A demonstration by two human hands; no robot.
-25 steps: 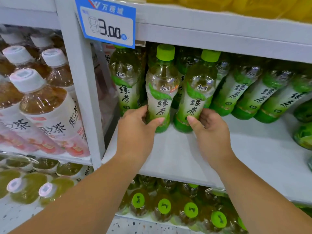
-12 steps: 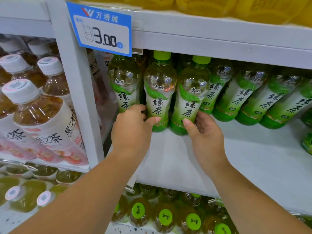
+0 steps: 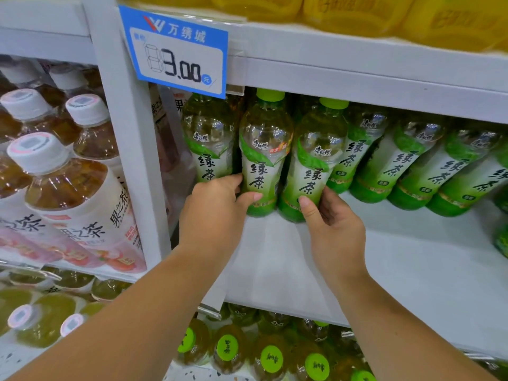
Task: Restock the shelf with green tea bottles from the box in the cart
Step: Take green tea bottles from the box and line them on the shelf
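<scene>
On the white shelf (image 3: 371, 259) stand green tea bottles with green caps and green-white labels. My left hand (image 3: 214, 215) grips the base of one upright green tea bottle (image 3: 262, 158), thumb on its front. My right hand (image 3: 334, 229) grips the base of the neighbouring green tea bottle (image 3: 316, 166), thumb on the label. A third bottle (image 3: 206, 144) stands just left of them, behind my left hand. Further bottles (image 3: 406, 166) fill the row to the right at the back. The box and cart are out of view.
A white upright post (image 3: 129, 149) divides the shelf from brown fruit tea bottles (image 3: 74, 193) on the left. A blue 3.00 price tag (image 3: 178, 53) hangs from the shelf above. Yellow packs (image 3: 357, 15) sit on top. Green-capped bottles (image 3: 272, 358) fill the shelf below.
Both hands have pushed their two bottles a little deeper into the shelf, closer to the back row. The grips are unchanged.
</scene>
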